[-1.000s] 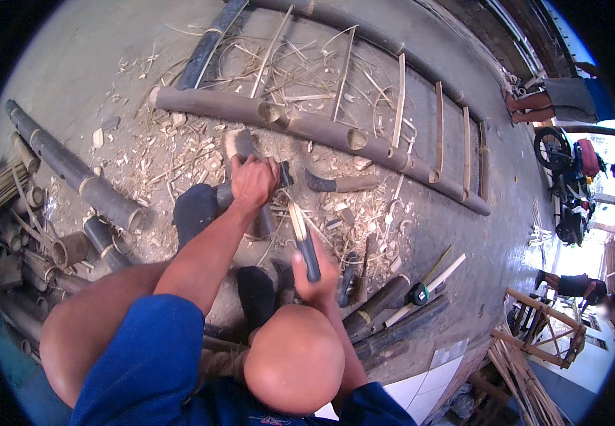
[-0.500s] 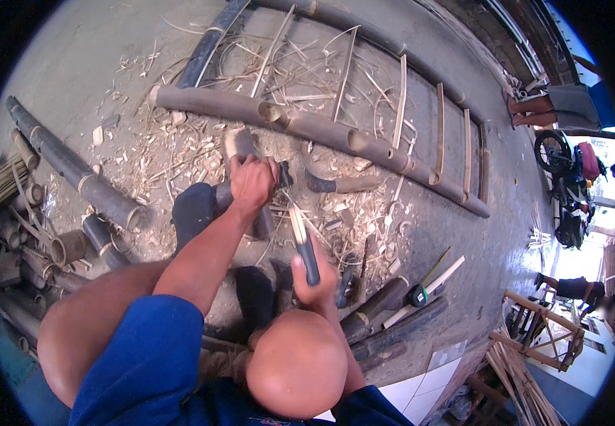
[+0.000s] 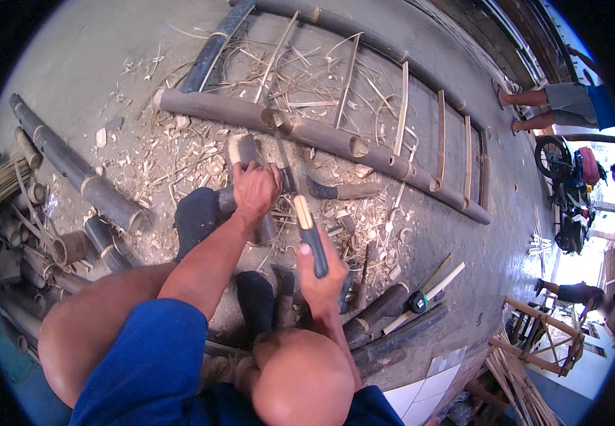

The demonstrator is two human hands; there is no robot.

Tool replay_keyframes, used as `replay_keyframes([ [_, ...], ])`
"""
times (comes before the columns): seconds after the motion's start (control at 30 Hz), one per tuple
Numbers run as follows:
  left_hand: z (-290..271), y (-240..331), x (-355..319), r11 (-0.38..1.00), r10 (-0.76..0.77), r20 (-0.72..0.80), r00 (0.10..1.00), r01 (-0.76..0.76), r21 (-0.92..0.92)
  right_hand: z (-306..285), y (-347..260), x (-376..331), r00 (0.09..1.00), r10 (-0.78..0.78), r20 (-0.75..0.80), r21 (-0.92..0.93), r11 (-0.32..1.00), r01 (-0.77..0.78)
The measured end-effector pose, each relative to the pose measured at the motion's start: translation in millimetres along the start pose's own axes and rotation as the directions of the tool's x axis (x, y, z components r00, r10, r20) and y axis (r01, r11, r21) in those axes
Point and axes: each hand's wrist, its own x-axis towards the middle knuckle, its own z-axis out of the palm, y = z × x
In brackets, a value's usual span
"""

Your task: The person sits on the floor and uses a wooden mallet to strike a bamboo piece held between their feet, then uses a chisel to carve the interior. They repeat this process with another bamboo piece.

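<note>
My right hand [image 3: 323,273] is wrapped around the black and yellow handle of a handsaw [image 3: 306,226]. Its thin blade, seen nearly edge-on, points away from me past the end of a short dark bamboo piece [image 3: 225,201]. That piece lies crosswise over another bamboo length [image 3: 245,148] on the ground. With closed fingers my left hand [image 3: 257,188] presses down on the crosswise piece, close beside the blade. My dark-covered foot [image 3: 197,216] rests by its left end. Just right of the blade lies a curved dark-bladed knife with a wooden handle [image 3: 357,190].
A ladder-like bamboo frame [image 3: 321,135] lies beyond my hands among shavings. Bamboo poles [image 3: 73,167] and offcuts lie at left. A tape measure [image 3: 417,302] sits near split bamboo at right. A standing person [image 3: 570,103], a motorbike [image 3: 554,156] and another person [image 3: 581,292] are farther right.
The saw and my right hand have shifted slightly forward, and more of the blade shows beyond the bamboo. My left hand stays on the piece. The standing person's legs have moved apart.
</note>
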Motion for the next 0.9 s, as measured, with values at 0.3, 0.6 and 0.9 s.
replay_keyframes([
  [0.3,-9.6,33.0,-76.4,0.821,-0.469,-0.375,0.799,0.237,-0.520,-48.9,7.6,-46.5,0.983,0.030,-0.181,-0.022,0.999,-0.034],
  [0.6,-10.2,-23.2,-54.4,-0.616,-0.749,0.650,0.127,0.230,-0.754,-45.9,27.0,-51.7,0.962,0.197,-0.189,0.098,0.979,-0.181],
  [0.9,-76.9,-54.1,25.8,0.246,-0.600,-0.049,0.798,0.126,-0.961,-44.7,29.7,-49.1,0.945,0.282,-0.165,0.134,0.956,-0.261],
])
